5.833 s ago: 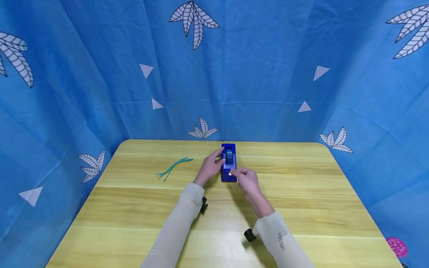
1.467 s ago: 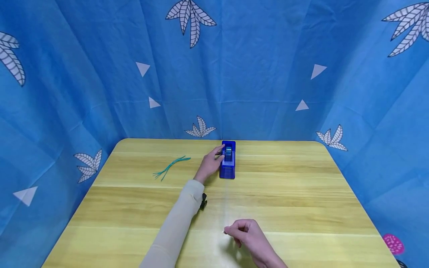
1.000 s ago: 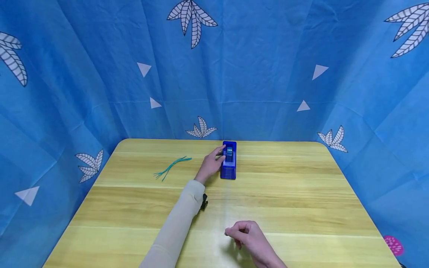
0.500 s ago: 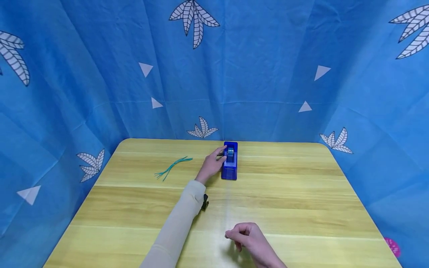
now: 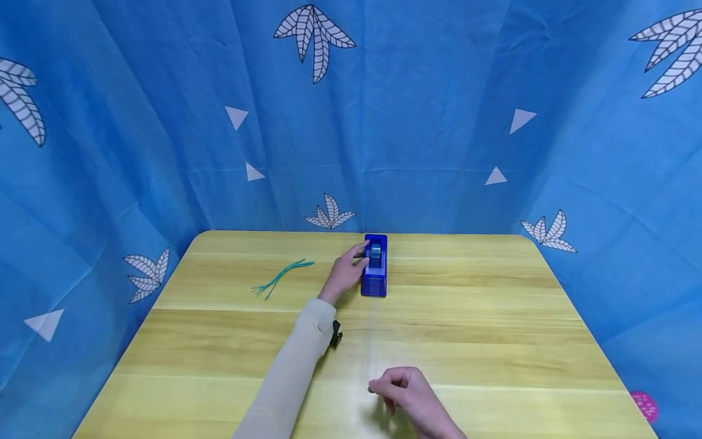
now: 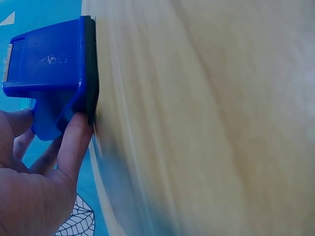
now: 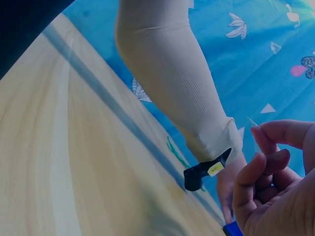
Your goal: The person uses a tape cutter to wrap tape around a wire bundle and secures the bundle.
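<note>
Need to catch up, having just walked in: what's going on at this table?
A person is handling tape with both hands. The left hand grips the side of a blue tape dispenser near the far edge of the table. A faint clear strip, seemingly tape, runs from it towards the right hand, which pinches its end closer to the person. Some teal strands lie to the left, apart from both hands.
</note>
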A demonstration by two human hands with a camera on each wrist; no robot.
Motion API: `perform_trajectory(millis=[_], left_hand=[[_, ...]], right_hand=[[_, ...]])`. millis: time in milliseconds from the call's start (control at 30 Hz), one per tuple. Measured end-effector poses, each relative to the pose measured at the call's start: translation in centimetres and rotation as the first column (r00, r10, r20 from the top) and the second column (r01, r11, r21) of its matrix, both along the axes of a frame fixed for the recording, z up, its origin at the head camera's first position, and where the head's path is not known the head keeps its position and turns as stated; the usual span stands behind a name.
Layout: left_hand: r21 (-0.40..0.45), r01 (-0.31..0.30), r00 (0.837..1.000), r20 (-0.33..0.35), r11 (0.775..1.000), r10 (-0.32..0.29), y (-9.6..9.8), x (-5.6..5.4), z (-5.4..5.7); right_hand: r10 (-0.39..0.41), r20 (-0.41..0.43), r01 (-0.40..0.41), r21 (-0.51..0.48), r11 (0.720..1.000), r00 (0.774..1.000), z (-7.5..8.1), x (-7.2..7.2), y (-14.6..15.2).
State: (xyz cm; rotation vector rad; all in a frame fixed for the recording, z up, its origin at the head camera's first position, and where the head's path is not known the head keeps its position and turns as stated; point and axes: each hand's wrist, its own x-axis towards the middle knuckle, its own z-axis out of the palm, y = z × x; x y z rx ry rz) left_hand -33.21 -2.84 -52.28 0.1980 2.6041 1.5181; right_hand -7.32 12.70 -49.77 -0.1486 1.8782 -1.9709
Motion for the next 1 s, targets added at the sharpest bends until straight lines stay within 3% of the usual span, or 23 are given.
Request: perform_trajectory(millis=[400,733,1000], left_hand=[[-0.092,-0.020,0.995,-0.100,0.996,0.011,0.2,0.4,-0.2],[0.034,0.044,0.999,0.006,0.998,-0.044,-0.8,1.0,0.1],[0.015,0.046,0.996,-0.078,0.999,-0.045,-3.3,1.6,1.1]], right_hand=[[0.002,-0.037,-0.003,-0.028,1.000,0.999,-0.4,0.1,-0.2],[-0.011,-0.025,0.011,0.000,1.000,1.000,-0.2,0.0,-0.4],[-0.026,-0.024,0.026,-0.014,1.000,0.999,-0.4,0.1,-0.4]])
